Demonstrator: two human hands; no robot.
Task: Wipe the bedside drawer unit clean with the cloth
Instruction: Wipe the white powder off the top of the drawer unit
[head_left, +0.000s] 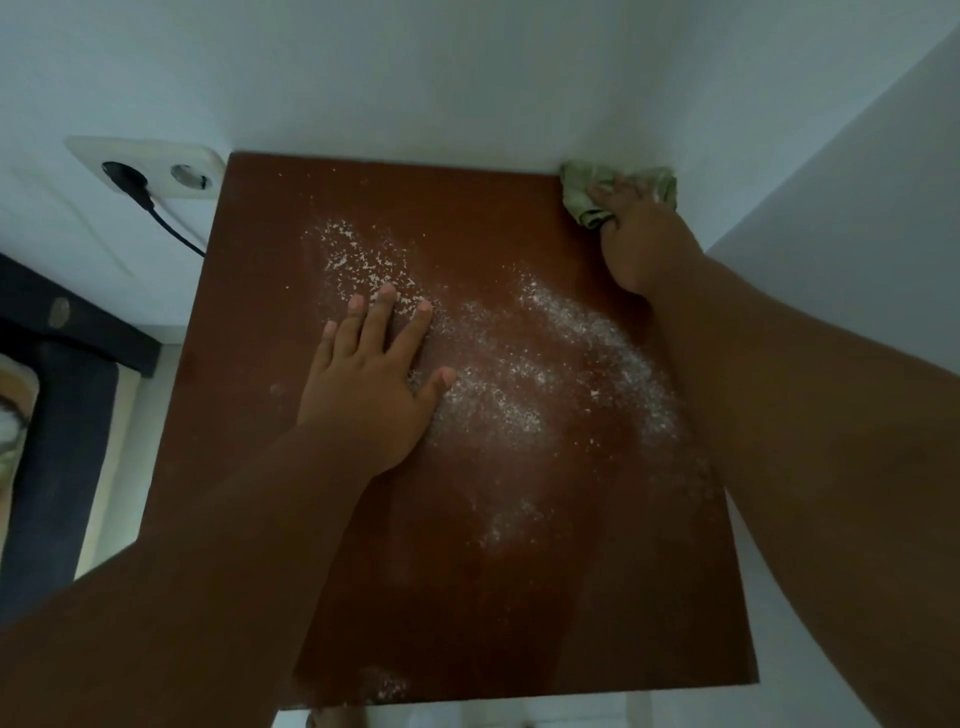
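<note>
The reddish-brown top of the bedside drawer unit fills the middle of the view. White powdery crumbs are scattered across its centre and right half. My right hand presses a crumpled green cloth into the far right corner, against the wall. My left hand lies flat on the top, fingers spread, touching the left patch of crumbs and holding nothing.
White walls close in behind and on the right. A double wall socket with a black plug and cable sits left of the unit. A dark bed edge lies at far left. More crumbs lie at the front edge.
</note>
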